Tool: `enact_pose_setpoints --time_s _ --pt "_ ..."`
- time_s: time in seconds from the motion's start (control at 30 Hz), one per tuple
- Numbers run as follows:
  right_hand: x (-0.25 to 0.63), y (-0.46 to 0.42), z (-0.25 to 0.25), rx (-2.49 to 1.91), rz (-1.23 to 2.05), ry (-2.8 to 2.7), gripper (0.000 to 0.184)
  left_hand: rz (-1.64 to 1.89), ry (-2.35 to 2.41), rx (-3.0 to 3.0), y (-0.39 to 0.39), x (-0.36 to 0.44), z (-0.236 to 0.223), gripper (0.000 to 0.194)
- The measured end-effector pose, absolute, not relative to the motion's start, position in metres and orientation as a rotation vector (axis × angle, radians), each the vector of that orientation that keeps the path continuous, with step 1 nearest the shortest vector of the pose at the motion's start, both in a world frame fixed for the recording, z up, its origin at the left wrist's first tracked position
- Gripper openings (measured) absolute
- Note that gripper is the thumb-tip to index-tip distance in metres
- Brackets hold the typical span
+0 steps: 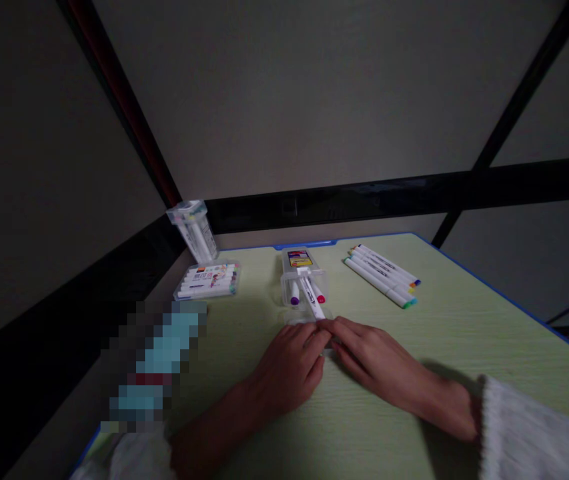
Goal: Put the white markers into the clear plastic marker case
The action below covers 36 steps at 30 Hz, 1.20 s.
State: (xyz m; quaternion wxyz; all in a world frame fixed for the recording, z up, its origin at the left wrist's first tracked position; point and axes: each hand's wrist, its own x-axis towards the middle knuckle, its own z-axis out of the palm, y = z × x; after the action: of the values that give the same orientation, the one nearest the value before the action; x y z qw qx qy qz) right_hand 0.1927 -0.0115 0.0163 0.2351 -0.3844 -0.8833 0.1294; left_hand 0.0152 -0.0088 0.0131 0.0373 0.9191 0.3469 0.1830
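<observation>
the left hand [291,363] and right hand [377,360] meet at the near end of a slim white marker with dark lettering [313,299], fingers bent and bunched; whether either pinches it i cannot tell, since the fingertips are partly hidden. the marker slants away to the mouth of a clear plastic box with a colourful label [298,259], which seems to prop its far end. to the right, white cylindrical markers with coloured ends [375,282] lie side by side, perhaps to keep them from rolling
</observation>
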Motion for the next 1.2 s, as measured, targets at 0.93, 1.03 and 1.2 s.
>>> enact_pose_setpoints --time_s 0.93,1.03,1.2 --pt "0.1928 -0.0116 0.0170 -1.048 0.381 -2.453 0.032 0.501 1.036 2.882 -0.0089 0.0161 0.0165 0.022" --pt "0.1930 -0.0113 0.0165 -1.051 0.370 -2.460 0.032 0.479 1.032 2.883 -0.0087 0.0160 0.0176 0.023" --pt "0.1925 -0.0114 0.0159 -1.053 0.361 -2.464 0.030 0.451 1.017 2.889 -0.0085 0.0160 0.0182 0.024"
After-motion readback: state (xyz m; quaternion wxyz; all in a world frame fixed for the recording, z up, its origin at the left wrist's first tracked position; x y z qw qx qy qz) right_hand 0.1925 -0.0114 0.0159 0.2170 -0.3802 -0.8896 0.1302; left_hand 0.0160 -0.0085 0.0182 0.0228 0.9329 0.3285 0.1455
